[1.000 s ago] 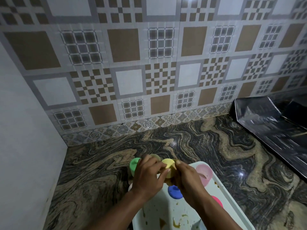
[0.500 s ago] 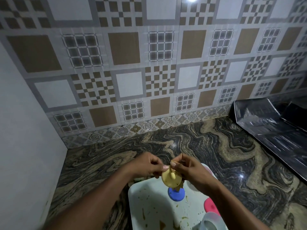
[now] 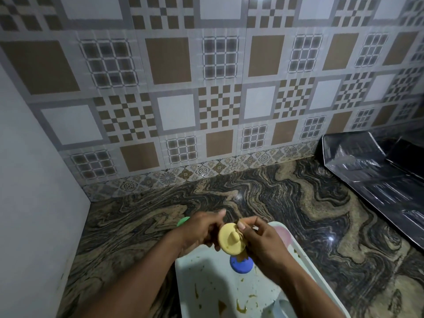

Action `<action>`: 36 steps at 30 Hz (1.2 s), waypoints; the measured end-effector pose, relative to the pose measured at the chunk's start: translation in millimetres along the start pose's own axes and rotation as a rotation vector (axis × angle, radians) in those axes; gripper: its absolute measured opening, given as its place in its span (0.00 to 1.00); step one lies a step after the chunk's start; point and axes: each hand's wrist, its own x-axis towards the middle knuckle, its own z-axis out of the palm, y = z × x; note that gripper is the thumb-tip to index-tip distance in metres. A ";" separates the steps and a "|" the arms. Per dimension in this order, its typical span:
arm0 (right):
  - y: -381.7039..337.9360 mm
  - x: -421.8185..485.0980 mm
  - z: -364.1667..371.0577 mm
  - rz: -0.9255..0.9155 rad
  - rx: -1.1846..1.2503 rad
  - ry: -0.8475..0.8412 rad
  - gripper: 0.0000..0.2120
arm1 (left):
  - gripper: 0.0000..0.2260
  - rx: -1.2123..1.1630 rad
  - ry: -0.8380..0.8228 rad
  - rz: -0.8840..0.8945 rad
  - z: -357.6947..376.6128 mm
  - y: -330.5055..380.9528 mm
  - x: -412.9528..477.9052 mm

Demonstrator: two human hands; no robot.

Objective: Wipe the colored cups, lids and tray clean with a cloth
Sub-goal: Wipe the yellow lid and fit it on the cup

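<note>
1. The tray [image 3: 206, 283] is the reference. Its floor carries yellow-brown stains [image 3: 241, 308] along the near edge and is not yet wiped.
2. The blue lid [image 3: 241, 265] rests on the tray floor at mid-tray.
3. The yellow lid [image 3: 226, 243] is held above the blue lid, clear of the tray floor. The disc is tipped up on edge. Its knob [image 3: 235, 237] points back toward the person, so the knob side is exposed and the underside faces away.
4. The left hand [image 3: 197, 232] grips the lid's left rim, with its fingers curled behind the disc. The forearm enters over the tray's left edge.
5. The right hand [image 3: 261, 243] pinches the upper right rim, with the thumb [image 3: 241, 225] on the edge. The forearm crosses the tray's right half.
6. Both hands are in contact with the lid, so neither is nearer. A brownish scrap shows under the lid; whether it is the cloth cannot be determined.
7. Judgement: the next stroke works across the knob side while the left hand holds the disc steady.
8. The pink cup [image 3: 284, 232] stands at the tray's far right corner.
9. The green cup [image 3: 183, 221] stands off the tray, beyond its far left corner, on the counter [image 3: 298, 214].
</note>
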 end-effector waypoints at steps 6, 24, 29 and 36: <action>-36.6 17.7 6.4 -0.025 -0.067 -0.101 0.17 | 0.28 0.499 0.532 0.087 32.3 35.8 14.2; -42.9 13.4 25.7 -0.024 0.114 0.073 0.12 | 0.27 0.145 0.960 0.140 71.8 47.1 14.8; -8.4 13.9 33.3 -0.002 0.195 0.316 0.15 | 0.29 -0.070 0.950 0.026 74.5 26.7 23.5; -55.9 16.6 14.3 0.014 -0.073 0.067 0.11 | 0.26 0.225 0.807 0.060 66.6 53.2 14.9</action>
